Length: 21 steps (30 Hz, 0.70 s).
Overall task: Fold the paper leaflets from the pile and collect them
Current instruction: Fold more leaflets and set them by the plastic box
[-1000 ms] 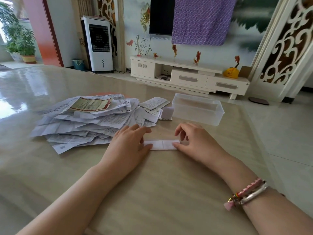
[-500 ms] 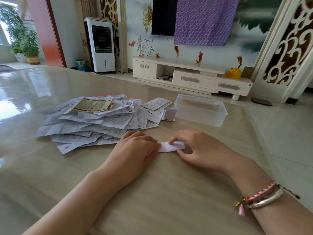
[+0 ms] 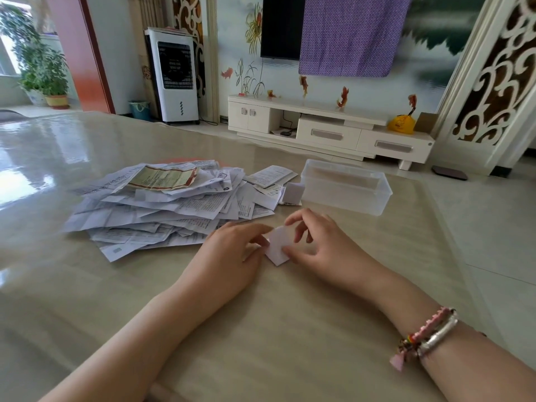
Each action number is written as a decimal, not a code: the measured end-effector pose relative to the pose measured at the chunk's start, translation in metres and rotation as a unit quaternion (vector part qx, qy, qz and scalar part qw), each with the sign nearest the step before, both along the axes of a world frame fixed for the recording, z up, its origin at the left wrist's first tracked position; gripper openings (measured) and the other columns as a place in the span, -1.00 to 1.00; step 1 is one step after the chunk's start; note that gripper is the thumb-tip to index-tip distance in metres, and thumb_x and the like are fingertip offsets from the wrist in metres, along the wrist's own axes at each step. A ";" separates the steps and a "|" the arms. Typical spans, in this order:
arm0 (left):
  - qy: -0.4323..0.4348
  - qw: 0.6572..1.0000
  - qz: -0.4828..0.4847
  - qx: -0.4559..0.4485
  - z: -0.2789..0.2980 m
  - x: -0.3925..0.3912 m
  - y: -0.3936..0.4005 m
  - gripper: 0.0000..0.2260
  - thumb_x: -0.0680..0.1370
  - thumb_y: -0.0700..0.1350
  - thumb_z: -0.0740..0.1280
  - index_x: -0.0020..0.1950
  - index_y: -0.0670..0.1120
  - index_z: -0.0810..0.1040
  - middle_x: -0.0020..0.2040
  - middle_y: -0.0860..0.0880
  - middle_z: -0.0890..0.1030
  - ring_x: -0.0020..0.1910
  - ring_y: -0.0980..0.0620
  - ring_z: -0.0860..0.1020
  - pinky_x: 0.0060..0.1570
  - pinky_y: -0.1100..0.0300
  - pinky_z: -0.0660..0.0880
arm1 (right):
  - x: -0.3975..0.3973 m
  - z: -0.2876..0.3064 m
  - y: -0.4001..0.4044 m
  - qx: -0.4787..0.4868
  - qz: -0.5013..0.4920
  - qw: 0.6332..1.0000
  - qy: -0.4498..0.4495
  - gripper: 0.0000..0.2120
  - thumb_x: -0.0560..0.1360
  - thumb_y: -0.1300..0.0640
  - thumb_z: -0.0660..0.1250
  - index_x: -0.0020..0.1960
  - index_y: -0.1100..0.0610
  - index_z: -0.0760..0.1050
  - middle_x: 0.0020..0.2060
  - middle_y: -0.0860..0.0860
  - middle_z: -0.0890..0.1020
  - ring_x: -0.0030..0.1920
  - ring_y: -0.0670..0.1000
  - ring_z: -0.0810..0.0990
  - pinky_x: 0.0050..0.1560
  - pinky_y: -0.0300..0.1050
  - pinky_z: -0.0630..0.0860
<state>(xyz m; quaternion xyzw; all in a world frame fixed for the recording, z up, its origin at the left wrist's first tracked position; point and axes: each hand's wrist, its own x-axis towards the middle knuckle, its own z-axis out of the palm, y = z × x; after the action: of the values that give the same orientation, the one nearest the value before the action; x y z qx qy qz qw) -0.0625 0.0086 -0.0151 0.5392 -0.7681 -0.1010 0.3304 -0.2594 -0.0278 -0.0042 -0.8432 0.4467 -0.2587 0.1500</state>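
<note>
Both hands pinch one folded leaflet (image 3: 278,245).
Left hand (image 3: 232,250) and right hand (image 3: 316,245) grip it; pile (image 3: 162,207) at 10 o'clock, print unreadable.

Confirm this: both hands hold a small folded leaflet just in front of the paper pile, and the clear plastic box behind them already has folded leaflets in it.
Not quite. The head view shows the left hand and right hand holding the small folded leaflet in front of the paper pile, but the clear plastic box looks empty; one folded piece stands outside it.
</note>
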 end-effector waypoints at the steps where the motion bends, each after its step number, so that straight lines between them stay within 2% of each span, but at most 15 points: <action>1: 0.009 1.000 0.014 0.004 0.000 0.001 0.001 -0.65 0.49 -0.16 0.26 0.27 0.04 0.53 0.03 0.14 0.64 0.02 0.10 0.51 0.05 0.26 0.37 | 0.000 -0.002 -0.001 0.007 -0.011 1.000 0.021 -0.61 0.48 -0.08 0.37 0.24 -0.03 0.37 -0.06 -0.10 0.49 0.07 -0.07 0.38 0.13 -0.16 0.36; 2: 0.014 1.000 0.025 0.001 0.000 0.001 0.001 -0.61 0.51 -0.20 0.28 0.32 0.04 0.48 0.07 0.15 0.62 0.02 0.11 0.50 0.04 0.29 0.35 | 0.001 -0.003 -0.002 0.005 -0.019 0.999 0.044 -0.55 0.48 -0.11 0.36 0.30 -0.03 0.33 -0.03 -0.09 0.47 0.09 -0.05 0.36 0.18 -0.13 0.34; 4: -0.006 0.999 0.036 -0.026 -0.002 0.002 0.003 -0.60 0.51 -0.22 0.29 0.33 0.06 0.48 0.15 0.13 0.58 0.11 0.07 0.49 0.12 0.20 0.39 | 0.002 -0.004 -0.003 -0.016 -0.025 0.997 0.067 -0.49 0.48 -0.13 0.34 0.35 -0.03 0.29 0.00 -0.08 0.44 0.10 -0.03 0.34 0.23 -0.08 0.32; 6: -0.039 0.997 0.028 -0.064 -0.003 0.002 0.005 -0.66 0.48 -0.22 0.26 0.18 0.06 0.61 0.13 0.12 0.61 0.11 -0.01 0.51 0.12 0.06 0.45 | 0.003 -0.004 -0.002 -0.038 -0.023 0.997 0.071 -0.49 0.48 -0.13 0.35 0.35 -0.02 0.30 0.01 -0.08 0.43 0.10 -0.03 0.34 0.23 -0.06 0.32; 9: -0.084 0.992 0.026 -0.092 -0.006 0.003 0.006 -0.67 0.39 -0.21 0.22 -0.04 0.07 0.70 -0.03 0.16 0.68 -0.01 -0.04 0.58 0.01 0.05 0.48 | 0.000 -0.001 0.002 -0.051 0.013 0.997 0.055 -0.57 0.46 -0.09 0.38 0.28 -0.05 0.38 0.02 -0.11 0.44 0.10 -0.06 0.35 0.22 -0.09 0.35; 12: -0.092 0.993 0.032 -0.070 -0.006 0.003 0.005 -0.57 0.36 -0.22 0.14 0.02 0.09 0.70 -0.01 0.18 0.68 0.07 0.02 0.55 0.10 0.16 0.37 | -0.007 0.005 0.002 -0.039 0.078 0.995 0.046 -0.72 0.46 -0.01 0.41 0.16 -0.06 0.51 0.06 -0.18 0.52 0.11 -0.13 0.40 0.20 -0.17 0.37; 14: -0.081 0.995 0.039 -0.047 -0.005 0.005 0.002 -0.51 0.34 -0.20 0.08 0.06 0.11 0.69 0.03 0.15 0.67 0.15 0.05 0.52 0.19 0.18 0.35 | -0.010 0.007 0.001 -0.058 0.101 0.991 0.070 -0.80 0.48 0.02 0.38 0.10 -0.03 0.57 0.08 -0.18 0.58 0.14 -0.12 0.46 0.19 -0.10 0.41; 16: -0.059 0.997 0.043 -0.025 -0.005 0.006 0.000 -0.48 0.32 -0.20 0.06 0.08 0.11 0.68 0.04 0.10 0.67 0.17 0.05 0.52 0.25 0.12 0.40 | -0.009 0.008 0.001 -0.100 0.112 0.983 0.109 -0.79 0.49 -0.01 0.28 0.07 0.00 0.59 0.05 -0.14 0.63 0.10 -0.06 0.54 0.11 0.00 0.48; 19: -0.021 0.999 0.042 0.003 -0.004 0.007 -0.001 -0.53 0.38 -0.29 0.14 0.10 0.08 0.68 0.08 0.06 0.67 0.18 0.05 0.54 0.25 0.08 0.43 | -0.004 0.006 0.002 -0.159 0.123 0.967 0.154 -0.79 0.52 -0.01 0.22 0.05 -0.01 0.58 -0.01 -0.09 0.65 0.01 0.00 0.59 -0.05 0.04 0.53; 21: 0.005 0.999 0.037 0.020 -0.002 0.006 0.000 -0.54 0.40 -0.35 0.21 0.11 0.05 0.67 0.09 0.06 0.67 0.16 0.07 0.57 0.20 0.19 0.45 | -0.004 0.005 0.000 -0.184 0.131 0.960 0.168 -0.80 0.54 0.00 0.21 0.06 -0.02 0.58 -0.04 -0.09 0.66 -0.02 0.00 0.60 -0.11 0.01 0.54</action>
<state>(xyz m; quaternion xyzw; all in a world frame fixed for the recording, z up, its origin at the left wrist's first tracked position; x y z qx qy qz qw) -0.0562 0.0082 -0.0170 0.5733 -0.7438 -0.1061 0.3269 -0.2635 -0.0274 0.0009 -0.9385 0.2961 -0.1695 -0.0522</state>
